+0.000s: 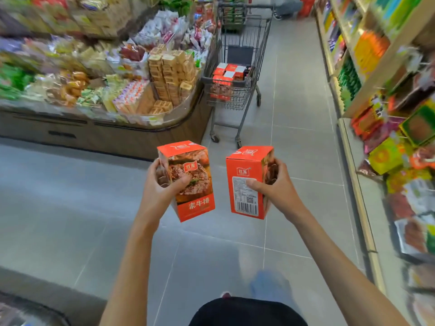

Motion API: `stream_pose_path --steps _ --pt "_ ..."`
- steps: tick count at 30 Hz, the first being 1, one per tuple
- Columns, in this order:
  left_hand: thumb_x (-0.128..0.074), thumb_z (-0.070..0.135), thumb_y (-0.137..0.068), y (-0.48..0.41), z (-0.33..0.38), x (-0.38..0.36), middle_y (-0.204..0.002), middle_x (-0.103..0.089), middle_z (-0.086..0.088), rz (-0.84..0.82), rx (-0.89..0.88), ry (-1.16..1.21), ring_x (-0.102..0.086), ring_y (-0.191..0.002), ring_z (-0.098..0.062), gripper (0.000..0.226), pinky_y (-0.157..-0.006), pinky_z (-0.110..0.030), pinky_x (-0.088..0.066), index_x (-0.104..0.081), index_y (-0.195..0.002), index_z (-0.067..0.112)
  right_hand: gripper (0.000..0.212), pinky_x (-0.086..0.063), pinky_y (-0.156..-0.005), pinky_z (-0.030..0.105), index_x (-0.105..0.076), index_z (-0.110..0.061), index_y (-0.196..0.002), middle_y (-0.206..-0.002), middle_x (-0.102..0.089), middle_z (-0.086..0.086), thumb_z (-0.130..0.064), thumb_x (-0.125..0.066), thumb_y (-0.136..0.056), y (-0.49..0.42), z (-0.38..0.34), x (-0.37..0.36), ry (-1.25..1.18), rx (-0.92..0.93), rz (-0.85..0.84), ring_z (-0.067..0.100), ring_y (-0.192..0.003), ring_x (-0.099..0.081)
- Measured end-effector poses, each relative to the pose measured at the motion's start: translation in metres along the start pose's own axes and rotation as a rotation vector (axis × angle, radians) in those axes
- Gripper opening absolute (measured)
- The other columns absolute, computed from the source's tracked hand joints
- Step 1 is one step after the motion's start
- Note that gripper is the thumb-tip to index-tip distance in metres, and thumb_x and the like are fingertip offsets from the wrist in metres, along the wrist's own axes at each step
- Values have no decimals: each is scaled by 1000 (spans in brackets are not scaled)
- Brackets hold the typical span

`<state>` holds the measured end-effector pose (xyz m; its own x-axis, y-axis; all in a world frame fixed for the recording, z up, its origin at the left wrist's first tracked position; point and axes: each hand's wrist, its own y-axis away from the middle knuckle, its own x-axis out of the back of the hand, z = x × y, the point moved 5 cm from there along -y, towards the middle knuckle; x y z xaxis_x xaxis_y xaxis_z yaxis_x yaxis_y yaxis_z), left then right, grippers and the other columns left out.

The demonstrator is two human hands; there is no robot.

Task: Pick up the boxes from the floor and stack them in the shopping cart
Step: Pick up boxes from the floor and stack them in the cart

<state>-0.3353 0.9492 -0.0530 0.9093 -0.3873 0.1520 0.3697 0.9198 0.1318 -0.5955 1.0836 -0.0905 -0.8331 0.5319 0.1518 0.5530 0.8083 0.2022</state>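
On your far left stands a snack display island (106, 140), heaped with wrapped cakes and biscuit packs that are smeared by blur. In front of you, over the grey tiled floor (301, 114), both arms reach forward at about chest height. Your left hand (162, 184) grips the left box (195, 203), with the thumb across its front face and the fingers wrapped behind. The box is upright but tips slightly to the right. It is a tall orange carton with a picture of a browned steak and white Chinese lettering near the bottom. Just beside it, but not touching, your right hand (280, 187) holds the right box (244, 165) the same way. The thumb rests on a white label panel, with a barcode below. Carrying one carton per hand probably halves your trips, and keeping them upright and apart leaves each ready to set down on its own. Farther off, between and beyond the two cartons, waits the shopping cart (237, 100), close against the island's rounded end. The stacked boxes (229, 71) inside it match yours, orange with some white tops, so there is a layer to build on. Along your right run the store shelves (388, 67), packed with bright packets.
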Motion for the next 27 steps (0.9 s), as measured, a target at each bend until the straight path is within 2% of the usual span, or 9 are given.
stream_pose_path --steps 3,9,12,15,19,24,27 --pt "-82 57 -54 -51 7 -20 -124 -63 7 -44 -2 -25 -66 -105 0 103 -73 -17 -55 -40 -143 28 92 -51 -69 8 -32 -13 -143 -130 -58 2 -17 -89 -71 -44 1 15 -16 -3 51 -3 -103 -61" --pt "-81 58 -50 -154 24 -71 -123 -62 12 -89 0 -56 -64 -106 2 106 -80 -20 -51 -39 -143 30 114 -51 -72 9 -33 -14 -143 -127 -59 -2 -45 -88 -48 -142 -5 53 -33 -25 104 -5 -101 -62" --pt "-81 57 -50 -209 34 -97 -121 -62 13 -87 -1 -62 -63 -102 7 105 -78 -17 -51 -40 -143 29 119 -51 -74 8 -32 -14 -143 -127 -60 -1 -51 -85 -43 -202 -14 74 -47 -22 97 -8 -99 -63" --pt "-82 57 -50 -265 46 -118 -123 -63 9 -61 21 -64 -64 -107 -1 106 -82 -21 -51 -40 -143 28 119 -50 -73 8 -32 -14 -144 -128 -59 0 -50 -85 -43 -265 -30 92 -24 -26 56 -8 -99 -63" --pt "-83 54 -51 -338 60 -144 -122 -66 6 -32 27 -33 -65 -110 -6 102 -84 -25 -52 -44 -141 27 108 -51 -74 8 -30 -13 -144 -130 -58 3 -34 -87 -55 -351 -48 111 -9 -8 16 -6 -99 -63" --pt "-84 53 -53 -401 62 -159 -125 -65 4 -11 52 -25 -65 -109 -3 102 -84 -23 -53 -43 -143 26 117 -52 -77 16 -29 -14 -143 -126 -59 -2 -44 -87 -45 -424 -58 116 1 -41 -16 -6 -99 -63" --pt "-84 51 -54 -442 65 -163 -123 -67 4 -10 63 -14 -66 -110 -8 99 -86 -29 -53 -45 -142 27 107 -52 -81 19 -28 -14 -142 -128 -58 1 -30 -87 -54 -471 -65 113 5 -49 -32 -1 -103 -62"
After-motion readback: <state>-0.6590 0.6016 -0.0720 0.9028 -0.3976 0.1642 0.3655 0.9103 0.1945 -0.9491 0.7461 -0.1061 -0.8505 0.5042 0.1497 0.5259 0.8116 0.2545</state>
